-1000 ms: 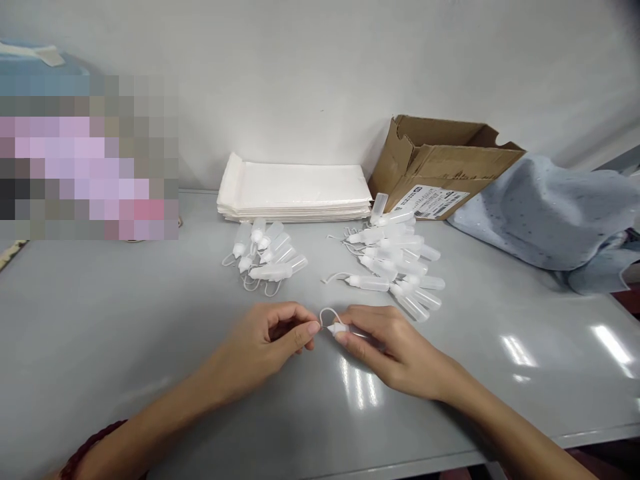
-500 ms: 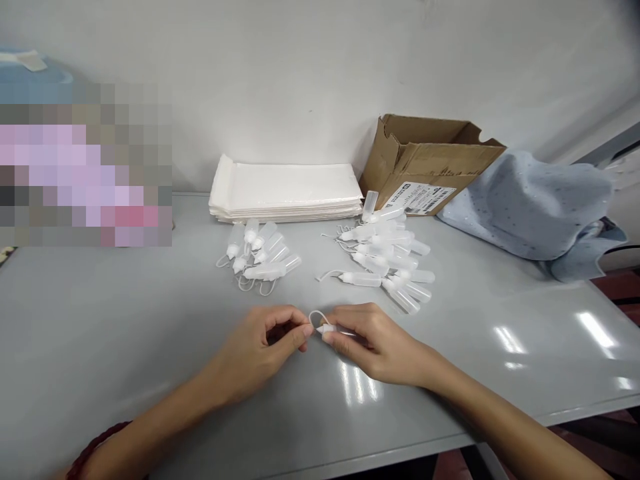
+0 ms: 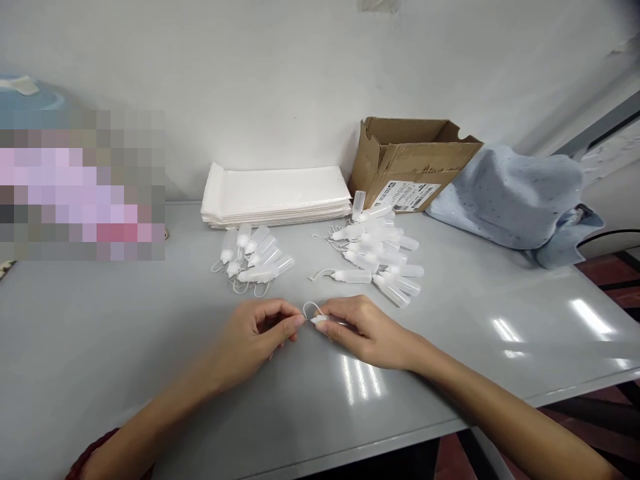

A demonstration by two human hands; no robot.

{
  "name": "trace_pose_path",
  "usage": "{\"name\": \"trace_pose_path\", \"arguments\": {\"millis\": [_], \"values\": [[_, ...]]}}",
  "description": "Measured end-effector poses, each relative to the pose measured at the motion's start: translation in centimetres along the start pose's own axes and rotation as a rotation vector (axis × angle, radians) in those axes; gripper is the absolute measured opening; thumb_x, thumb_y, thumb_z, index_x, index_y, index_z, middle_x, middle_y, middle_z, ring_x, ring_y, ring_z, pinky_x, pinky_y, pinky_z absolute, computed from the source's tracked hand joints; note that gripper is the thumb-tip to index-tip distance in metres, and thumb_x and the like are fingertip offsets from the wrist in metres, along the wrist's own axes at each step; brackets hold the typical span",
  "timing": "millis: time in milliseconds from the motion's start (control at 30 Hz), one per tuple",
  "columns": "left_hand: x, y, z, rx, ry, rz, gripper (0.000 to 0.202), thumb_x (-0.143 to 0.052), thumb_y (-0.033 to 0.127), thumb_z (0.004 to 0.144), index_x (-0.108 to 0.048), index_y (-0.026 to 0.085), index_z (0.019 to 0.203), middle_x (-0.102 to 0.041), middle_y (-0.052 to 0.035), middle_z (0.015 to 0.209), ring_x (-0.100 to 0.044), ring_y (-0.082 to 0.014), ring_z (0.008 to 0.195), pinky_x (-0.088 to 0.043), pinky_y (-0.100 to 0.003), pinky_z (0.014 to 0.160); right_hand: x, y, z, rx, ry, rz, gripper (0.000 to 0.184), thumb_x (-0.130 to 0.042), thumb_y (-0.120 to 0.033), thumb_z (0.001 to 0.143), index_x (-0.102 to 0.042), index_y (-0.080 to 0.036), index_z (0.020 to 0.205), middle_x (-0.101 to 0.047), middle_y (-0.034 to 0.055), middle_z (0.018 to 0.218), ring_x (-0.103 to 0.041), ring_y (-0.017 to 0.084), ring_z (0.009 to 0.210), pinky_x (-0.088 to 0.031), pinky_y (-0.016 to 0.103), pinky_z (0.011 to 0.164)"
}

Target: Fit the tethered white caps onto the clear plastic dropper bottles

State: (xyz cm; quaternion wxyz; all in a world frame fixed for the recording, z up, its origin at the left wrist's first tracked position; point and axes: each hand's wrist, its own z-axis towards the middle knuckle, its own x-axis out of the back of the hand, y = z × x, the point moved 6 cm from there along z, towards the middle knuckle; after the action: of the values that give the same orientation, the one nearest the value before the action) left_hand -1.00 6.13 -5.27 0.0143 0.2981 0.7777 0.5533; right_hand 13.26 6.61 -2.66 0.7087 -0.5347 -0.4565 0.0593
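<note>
My right hand (image 3: 363, 330) is closed around a small translucent squeeze bottle (image 3: 323, 319) with a white tip that points left. My left hand (image 3: 257, 337) pinches the small cap at the end of the bottle's thin looped tether (image 3: 309, 308), right at the tip. Both hands rest low over the grey table (image 3: 100, 333), near its front middle. A small pile of like bottles (image 3: 255, 260) lies behind my left hand. A bigger pile of bottles (image 3: 377, 253) lies behind my right hand.
A stack of white flat bags (image 3: 275, 193) lies against the wall. An open cardboard box (image 3: 410, 163) stands at the back right, with a pale blue cloth (image 3: 510, 197) beside it. The table's front edge runs just below my forearms.
The view has shifted, so everything sits slightly further left in frame. My hands keep the same grip on the bottle and cap, fingertips pressed a little closer together.
</note>
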Motion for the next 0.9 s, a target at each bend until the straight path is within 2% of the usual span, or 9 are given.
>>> {"name": "trace_pose_path", "arguments": {"millis": [267, 467, 633, 900], "values": [[-0.4, 0.2, -0.3, -0.029, 0.000, 0.021, 0.029, -0.051, 0.041, 0.083, -0.062, 0.017, 0.070, -0.051, 0.0041, 0.058, -0.042, -0.0095, 0.054, -0.032, -0.020, 0.051, -0.3, -0.4, 0.1, 0.067, -0.010, -0.012, 0.027, -0.040, -0.022, 0.093, -0.045, -0.017, 0.066, -0.040, -0.0036, 0.061, -0.037, 0.009, 0.057, -0.031, 0.023, 0.055], [-0.7, 0.5, -0.5, -0.019, -0.069, 0.047, 0.031, -0.048, 0.038, 0.084, -0.057, 0.016, 0.065, -0.049, 0.0038, 0.058, -0.042, -0.0107, 0.057, -0.031, -0.022, 0.053, -0.6, -0.9, -0.2, 0.123, -0.033, -0.045, 0.025, -0.038, -0.024, 0.094, -0.049, -0.016, 0.073, -0.046, -0.0006, 0.067, -0.042, 0.011, 0.061, -0.035, 0.023, 0.059], [-0.5, 1.0, -0.1, 0.010, -0.098, 0.055, 0.026, -0.049, 0.034, 0.082, -0.057, 0.015, 0.067, -0.048, 0.0037, 0.059, -0.041, -0.0110, 0.058, -0.031, -0.022, 0.055, -1.1, -0.3, -0.3, 0.014, -0.077, -0.044, 0.020, -0.037, -0.021, 0.094, -0.053, -0.016, 0.083, -0.055, 0.0031, 0.077, -0.050, 0.014, 0.069, -0.039, 0.025, 0.064], [-0.2, 1.0, -0.3, -0.004, -0.086, 0.027, 0.022, -0.051, 0.032, 0.082, -0.060, 0.015, 0.072, -0.050, 0.0040, 0.060, -0.041, -0.0099, 0.057, -0.031, -0.021, 0.054, -1.1, 0.2, -0.3, -0.090, -0.069, 0.002, 0.025, -0.038, -0.029, 0.096, -0.056, -0.017, 0.085, -0.056, 0.0007, 0.078, -0.051, 0.012, 0.068, -0.040, 0.024, 0.064]]}}
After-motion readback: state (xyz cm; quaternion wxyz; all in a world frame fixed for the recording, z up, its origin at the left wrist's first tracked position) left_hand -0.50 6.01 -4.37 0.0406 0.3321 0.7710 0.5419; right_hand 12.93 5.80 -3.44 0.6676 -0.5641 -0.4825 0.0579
